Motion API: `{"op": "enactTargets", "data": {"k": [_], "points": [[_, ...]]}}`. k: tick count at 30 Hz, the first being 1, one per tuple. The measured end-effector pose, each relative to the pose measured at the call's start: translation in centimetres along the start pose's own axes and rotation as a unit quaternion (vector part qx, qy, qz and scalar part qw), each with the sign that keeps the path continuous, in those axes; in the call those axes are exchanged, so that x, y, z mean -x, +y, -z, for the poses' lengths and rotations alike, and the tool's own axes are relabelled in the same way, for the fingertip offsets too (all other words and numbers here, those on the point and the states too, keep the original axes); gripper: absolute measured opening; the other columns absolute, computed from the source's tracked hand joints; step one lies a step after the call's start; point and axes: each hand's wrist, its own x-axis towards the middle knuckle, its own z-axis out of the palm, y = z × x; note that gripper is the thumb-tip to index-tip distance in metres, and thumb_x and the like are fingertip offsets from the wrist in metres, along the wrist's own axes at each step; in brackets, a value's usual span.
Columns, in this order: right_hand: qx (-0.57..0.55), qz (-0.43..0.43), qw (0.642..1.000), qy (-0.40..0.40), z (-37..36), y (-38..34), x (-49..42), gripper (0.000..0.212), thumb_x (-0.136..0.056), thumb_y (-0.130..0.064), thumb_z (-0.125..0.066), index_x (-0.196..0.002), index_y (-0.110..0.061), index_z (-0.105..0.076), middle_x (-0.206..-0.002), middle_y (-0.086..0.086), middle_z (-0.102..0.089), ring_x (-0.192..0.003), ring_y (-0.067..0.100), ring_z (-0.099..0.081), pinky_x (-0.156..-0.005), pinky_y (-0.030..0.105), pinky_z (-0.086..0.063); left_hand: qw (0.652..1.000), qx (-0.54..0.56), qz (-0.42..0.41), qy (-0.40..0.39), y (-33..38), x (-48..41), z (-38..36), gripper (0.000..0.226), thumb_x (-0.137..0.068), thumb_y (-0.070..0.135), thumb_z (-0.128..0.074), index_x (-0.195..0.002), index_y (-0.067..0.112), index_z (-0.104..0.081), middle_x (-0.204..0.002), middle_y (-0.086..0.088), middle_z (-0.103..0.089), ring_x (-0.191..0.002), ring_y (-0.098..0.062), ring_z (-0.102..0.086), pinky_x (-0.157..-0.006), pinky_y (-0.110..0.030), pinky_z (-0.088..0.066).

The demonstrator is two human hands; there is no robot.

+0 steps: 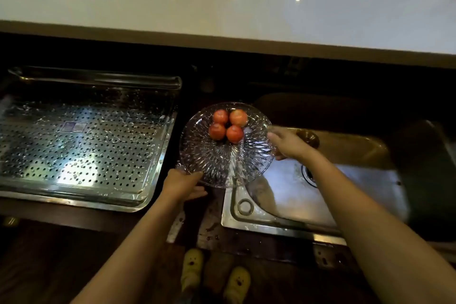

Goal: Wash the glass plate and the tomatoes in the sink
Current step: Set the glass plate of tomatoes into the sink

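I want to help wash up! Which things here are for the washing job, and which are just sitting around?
For the job:
glass plate, held by the left hand and the right hand
four tomatoes on the plate
sink

Just lying about:
perforated metal tray
white counter
yellow slippers on the feet

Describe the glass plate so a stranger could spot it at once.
Find the steel sink on the right; at its left edge, both hands hold a round, ribbed glass plate. It alone carries four red tomatoes, unlike the perforated metal tray farther left.
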Motion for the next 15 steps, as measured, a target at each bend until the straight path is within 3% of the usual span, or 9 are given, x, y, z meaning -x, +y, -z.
{"op": "enactTargets", "data": {"k": [2, 4, 6, 10, 15], "points": [[-0.045, 0.009, 0.997, 0.063, -0.8, 0.1, -0.7, 0.031, -0.100, -0.025, -0.034, -0.120, -0.005, -0.049, -0.089, 0.009, -0.054, -0.062, 0.017, -0.052, -0.059, 0.032, -0.049, 0.998, 0.055, 0.008, 0.012, -0.1, -0.3, -0.3, 0.034, -0.092, 0.002, -0.052, -0.122, -0.011, -0.044, -0.096, -0.025, -0.055, -0.067, -0.029, -0.058, -0.043, -0.026, -0.055], [-0.035, 0.022, 0.993, 0.114, -2.1, 0.6, -1.4, 0.026, -0.100, -0.025, -0.033, -0.095, -0.007, -0.051, -0.070, 0.004, -0.048, -0.062, 0.023, -0.051, -0.063, 0.038, -0.047, 0.996, 0.081, 0.008, 0.028, -0.3, -0.8, -0.4, 0.041, -0.092, -0.002, -0.049, -0.130, -0.010, -0.035, -0.083, -0.020, -0.055, -0.067, -0.027, -0.058, -0.045, -0.025, -0.055], [-0.022, 0.032, 0.988, 0.151, -3.0, 1.2, -2.0, 0.030, -0.100, -0.027, -0.033, -0.079, -0.010, -0.046, -0.064, 0.001, -0.045, -0.069, 0.024, -0.052, -0.069, 0.041, -0.046, 0.994, 0.105, 0.001, 0.040, -0.5, -1.4, -0.6, 0.046, -0.092, -0.005, -0.048, -0.134, -0.008, -0.030, -0.077, -0.018, -0.054, -0.062, -0.024, -0.060, -0.046, -0.025, -0.055], [-0.075, 0.046, 0.977, 0.195, -3.9, 1.7, -2.5, 0.034, -0.099, -0.021, -0.034, -0.070, -0.012, -0.048, -0.056, 0.000, -0.048, -0.054, 0.018, -0.049, -0.067, 0.038, -0.044, 0.990, 0.125, -0.007, 0.060, -0.6, -1.8, -0.7, 0.049, -0.087, -0.014, -0.049, -0.132, -0.003, -0.032, -0.082, -0.015, -0.052, -0.067, -0.024, -0.058, -0.046, -0.025, -0.055], [-0.106, 0.060, 0.972, 0.202, -3.9, 2.3, -2.2, 0.035, -0.099, -0.019, -0.034, -0.068, -0.018, -0.049, -0.053, 0.000, -0.051, -0.049, 0.015, -0.048, -0.056, 0.028, -0.041, 0.989, 0.137, -0.015, 0.054, -0.7, -1.9, -0.7, 0.042, -0.086, -0.015, -0.049, -0.125, -0.003, -0.038, -0.086, -0.017, -0.052, -0.071, -0.027, -0.059, -0.047, -0.027, -0.057]]}}
